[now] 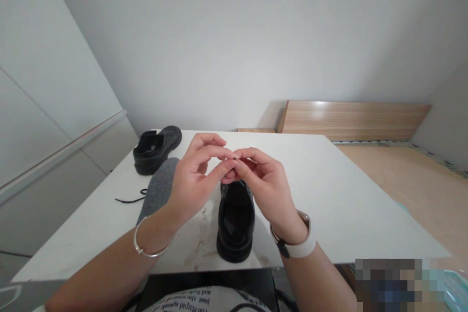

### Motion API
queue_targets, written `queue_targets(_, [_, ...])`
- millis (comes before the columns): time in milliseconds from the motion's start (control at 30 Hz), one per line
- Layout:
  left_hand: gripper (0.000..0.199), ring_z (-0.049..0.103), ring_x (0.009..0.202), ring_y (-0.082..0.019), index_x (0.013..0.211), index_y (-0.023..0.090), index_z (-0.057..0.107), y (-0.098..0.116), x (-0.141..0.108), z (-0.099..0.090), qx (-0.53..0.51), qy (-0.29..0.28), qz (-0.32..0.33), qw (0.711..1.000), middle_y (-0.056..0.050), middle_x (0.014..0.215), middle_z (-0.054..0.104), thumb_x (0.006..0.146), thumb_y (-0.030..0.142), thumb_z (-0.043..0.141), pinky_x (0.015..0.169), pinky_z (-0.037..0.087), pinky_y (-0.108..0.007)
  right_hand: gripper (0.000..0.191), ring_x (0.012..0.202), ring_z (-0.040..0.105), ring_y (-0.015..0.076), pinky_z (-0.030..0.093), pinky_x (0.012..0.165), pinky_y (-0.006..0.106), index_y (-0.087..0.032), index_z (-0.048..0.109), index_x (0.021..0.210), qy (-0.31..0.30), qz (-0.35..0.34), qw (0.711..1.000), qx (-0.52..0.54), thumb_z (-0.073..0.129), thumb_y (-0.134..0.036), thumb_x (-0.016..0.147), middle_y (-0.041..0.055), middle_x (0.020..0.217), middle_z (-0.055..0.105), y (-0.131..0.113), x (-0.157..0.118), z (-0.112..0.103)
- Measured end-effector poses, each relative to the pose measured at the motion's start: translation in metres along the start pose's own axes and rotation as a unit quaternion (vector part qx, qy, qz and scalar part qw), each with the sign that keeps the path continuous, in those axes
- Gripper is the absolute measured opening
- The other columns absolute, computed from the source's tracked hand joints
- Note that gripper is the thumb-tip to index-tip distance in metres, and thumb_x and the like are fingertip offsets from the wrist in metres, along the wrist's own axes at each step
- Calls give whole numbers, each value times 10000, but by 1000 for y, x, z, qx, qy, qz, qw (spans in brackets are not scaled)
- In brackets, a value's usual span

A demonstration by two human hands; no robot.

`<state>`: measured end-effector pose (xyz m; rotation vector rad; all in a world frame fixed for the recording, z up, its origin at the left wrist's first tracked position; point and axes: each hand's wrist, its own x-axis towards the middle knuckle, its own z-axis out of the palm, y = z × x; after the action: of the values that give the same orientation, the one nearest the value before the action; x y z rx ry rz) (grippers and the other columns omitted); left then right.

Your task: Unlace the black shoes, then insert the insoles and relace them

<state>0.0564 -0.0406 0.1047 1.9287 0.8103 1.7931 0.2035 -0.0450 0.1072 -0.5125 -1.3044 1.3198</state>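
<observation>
A pale panelled surface [54, 107] flanked the white worktop [329, 200] on the left, and a pale wall [234, 44] rose behind it. The far shoe [151, 153], black, stood by the far left corner; nearer lay a black lace [129, 201] and a grey insole-shaped piece [160, 185], partly hidden by the left hand [193, 180]. Brown smudges [199, 246] marked the near edge. Beside them, the near shoe [236, 222], also black, stood below and between the hands. Left and right hand [268, 190] met above its front, fingertips pinched together; whether they gripped anything could not be told. The worktop stretched on rightward to its slanting right edge, beyond which lay a tan surface [395, 175] and a wooden board [354, 114].
</observation>
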Motion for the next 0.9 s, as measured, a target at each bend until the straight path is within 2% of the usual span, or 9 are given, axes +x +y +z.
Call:
queue_targets(100, [289,631,894,-108,1106,256,679,-1,-3,3,-81,15,-53,995,-17,1040,601,840,172,750,814,545,-221,134,639,686,92,639,684,243,-182,662,910,2,2,1000,0,726,-290,862,-21,800,689,0,-2,2])
queue_targets(167, [306,648,847,-107,1104,243,650,-2,-4,3,-120,21,-93,988,-5,983,630,825,207,771,769,561,-209,118,648,682,92,635,667,238,-180,663,899,13,-11,1000,-11,720,-278,863,-17,811,679,0,-2,3])
queue_targets(267, [144,665,742,-110,961,193,653,-3,-7,2,-124,-32,-152,980,0,832,665,869,275,729,676,563,-194,82,654,673,97,621,650,237,-183,666,894,45,-51,996,-54,702,-253,871,-2,838,671,-2,-3,4])
queue_targets(333, [116,672,702,-115,929,176,664,-4,-10,2,-109,-80,-178,975,-9,789,686,911,291,675,649,562,-198,53,644,660,96,600,627,225,-184,670,885,68,-73,992,-82,685,-234,880,1,815,661,-3,-3,3])
queue_targets(400, [120,682,721,-120,929,170,673,-4,-13,2,-86,-99,-186,974,-17,796,704,929,288,651,664,562,-202,33,631,653,96,583,604,218,-185,676,882,82,-85,989,-93,676,-219,885,-5,778,653,-4,-3,3])
queue_targets(567, [137,686,752,-127,949,198,588,-1,-10,0,-93,-68,-159,981,-2,808,704,997,319,546,735,568,-251,42,633,663,96,583,615,235,-193,700,913,121,-125,977,-121,664,-194,892,2,847,676,-6,-4,0])
queue_targets(700, [117,681,708,-149,953,215,567,6,4,-2,-85,-34,-104,990,10,749,690,1004,312,530,724,564,-298,57,577,613,76,537,559,223,-206,712,903,151,-153,965,-152,664,-177,890,-8,835,672,-11,-4,-3])
queue_targets(833, [114,651,922,-182,873,199,673,10,16,0,26,-14,4,1000,-50,925,687,938,287,643,873,518,-329,49,559,590,76,516,543,224,-203,723,907,101,-103,979,-146,690,-194,871,-16,783,645,-10,-4,-3])
queue_targets(900, [118,613,999,-197,834,206,706,10,18,3,51,-10,34,998,-61,990,651,902,302,691,918,498,-345,45,554,589,77,514,527,219,-198,722,898,63,-75,986,-133,696,-216,867,-19,772,627,-8,-4,-2])
